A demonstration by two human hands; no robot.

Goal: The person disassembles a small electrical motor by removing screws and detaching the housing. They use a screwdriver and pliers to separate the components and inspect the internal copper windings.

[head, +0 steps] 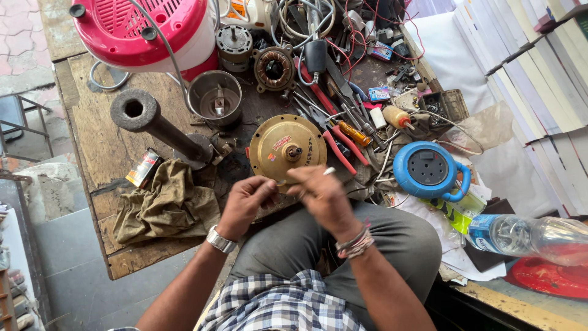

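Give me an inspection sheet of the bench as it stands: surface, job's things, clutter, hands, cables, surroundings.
Surface: worn wooden bench, stained and crowded.
Job's things: gold motor housing at the near edge, shaft up.
Clutter: rag, metal cup, iron pipe stand, copper stator, red pliers, screwdrivers.
Hands: left hand and right hand both at the housing's near rim; right fingers pinch a small white piece.
Cables: tangle of wires at the back; blue extension reel.
Surroundings: pink fan base, stacked boards, plastic bottle.
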